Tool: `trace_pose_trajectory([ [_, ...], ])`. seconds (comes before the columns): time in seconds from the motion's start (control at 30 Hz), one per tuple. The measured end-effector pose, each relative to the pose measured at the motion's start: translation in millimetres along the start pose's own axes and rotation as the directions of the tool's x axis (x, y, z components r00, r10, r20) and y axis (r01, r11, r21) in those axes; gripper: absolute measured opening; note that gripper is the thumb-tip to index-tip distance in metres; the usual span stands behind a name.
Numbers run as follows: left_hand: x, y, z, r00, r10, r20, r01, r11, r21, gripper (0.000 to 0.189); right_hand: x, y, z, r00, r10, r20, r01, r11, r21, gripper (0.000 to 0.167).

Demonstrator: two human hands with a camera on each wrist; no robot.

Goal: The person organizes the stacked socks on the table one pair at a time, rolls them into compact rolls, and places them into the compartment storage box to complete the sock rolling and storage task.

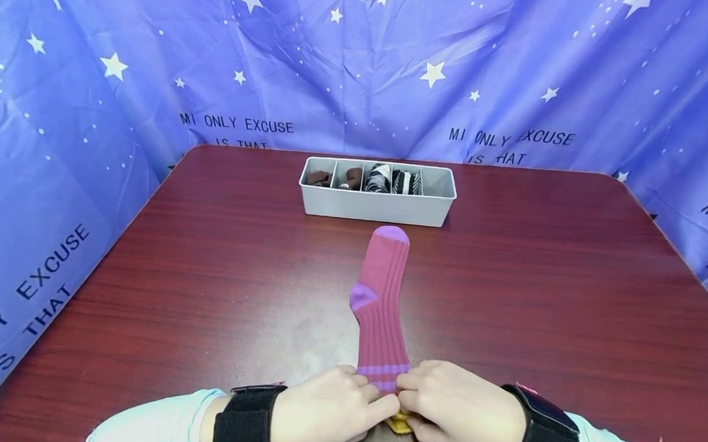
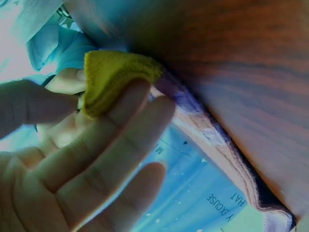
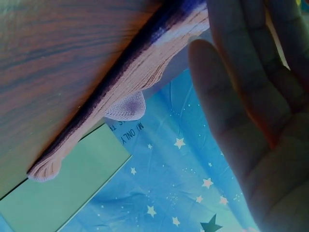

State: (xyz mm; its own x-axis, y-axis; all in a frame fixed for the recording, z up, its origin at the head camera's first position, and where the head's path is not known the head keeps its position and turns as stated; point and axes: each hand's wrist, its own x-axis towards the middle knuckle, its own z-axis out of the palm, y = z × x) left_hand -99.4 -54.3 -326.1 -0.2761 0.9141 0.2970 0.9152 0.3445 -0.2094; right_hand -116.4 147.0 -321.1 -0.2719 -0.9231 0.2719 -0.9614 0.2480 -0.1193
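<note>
A ribbed pink sock (image 1: 382, 314) with purple toe, heel and cuff stripes lies lengthwise on the table, toe pointing away from me. Its yellow cuff end (image 1: 400, 423) is between my two hands. My left hand (image 1: 324, 411) pinches the left side of this cuff; the left wrist view shows the yellow edge (image 2: 118, 79) raised off the table between thumb and fingers. On the cuff's opposite side, my right hand (image 1: 464, 407) has its fingertips curled onto the fabric. In the right wrist view the sock (image 3: 130, 82) stretches away past the fingers, and the grip itself is hidden.
Beyond the sock's toe stands a grey divided box (image 1: 378, 205) near the table's far edge. Brown rolled items (image 1: 351, 179) and black-and-white striped ones (image 1: 378, 178) fill its compartments, except the rightmost. A blue star-print curtain (image 1: 360, 69) hangs around the dark red table (image 1: 209, 274).
</note>
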Motion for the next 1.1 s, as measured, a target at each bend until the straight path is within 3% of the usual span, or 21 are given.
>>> trace_pose_trajectory([
  [0.13, 0.1, -2.5, 1.2, 1.000, 0.000, 0.016, 0.000, 1.000, 0.016, 0.003, -0.6, 2, -3, 1.000, 0.019, 0.011, -0.019, 1.000, 0.009, 0.022],
  [0.43, -1.1, -16.5, -1.1, 0.989, -0.129, 0.070, 0.131, 0.991, -0.023, 0.013, -2.0, 10, -4, 0.997, 0.067, -0.037, -0.068, 0.998, -0.001, 0.025],
  [0.6, -0.7, -17.9, 1.8, 0.988, -0.127, 0.085, 0.128, 0.992, -0.002, 0.015, -0.9, 14, -3, 0.996, 0.087, -0.022, -0.087, 0.996, -0.005, 0.026],
  [0.8, 0.0, -16.8, 2.3, 0.990, -0.120, 0.080, 0.121, 0.993, -0.013, 0.009, -0.7, 12, -2, 0.991, 0.122, 0.048, -0.120, 0.992, -0.029, 0.042],
  [0.97, 0.8, -17.5, 2.2, 0.988, -0.119, 0.098, 0.121, 0.992, -0.022, 0.007, -0.9, 12, 1, 0.994, 0.104, 0.037, -0.102, 0.993, -0.064, 0.024],
  [1.1, 1.6, -18.4, 2.7, 0.986, -0.157, 0.061, 0.159, 0.987, -0.035, 0.010, -0.9, 14, 2, 0.997, 0.076, -0.001, -0.076, 0.995, -0.068, 0.015],
])
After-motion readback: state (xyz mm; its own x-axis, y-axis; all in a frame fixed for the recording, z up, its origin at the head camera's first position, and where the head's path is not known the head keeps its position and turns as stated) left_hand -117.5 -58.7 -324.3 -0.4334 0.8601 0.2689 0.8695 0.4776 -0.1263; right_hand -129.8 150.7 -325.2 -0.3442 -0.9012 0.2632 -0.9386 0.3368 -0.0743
